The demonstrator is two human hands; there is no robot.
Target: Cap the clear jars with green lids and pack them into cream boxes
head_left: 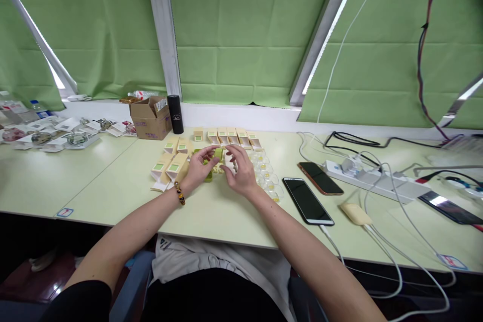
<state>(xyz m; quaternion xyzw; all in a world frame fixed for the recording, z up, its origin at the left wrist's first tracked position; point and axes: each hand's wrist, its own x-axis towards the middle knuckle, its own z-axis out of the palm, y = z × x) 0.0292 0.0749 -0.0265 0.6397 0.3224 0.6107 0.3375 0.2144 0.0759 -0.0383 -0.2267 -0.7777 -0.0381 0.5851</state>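
Note:
My left hand, with a beaded bracelet on its wrist, has thumb and forefinger closed on a small green block. Close by on the right is my right hand, its fingers curved and thumb held apart. Small white pieces show between the right thumb and fingers; whether these touch the hand is unclear. Partly hidden under the left hand lie green pieces. Left of the hands stand cream folded boxes with green squares. Clear plastic shells with yellow spots line up beside the right hand.
More cream boxes form a row at the back. A cardboard box and a black bottle stand behind on the left. To the right lie phones, a power strip, a cream charger and loose cables.

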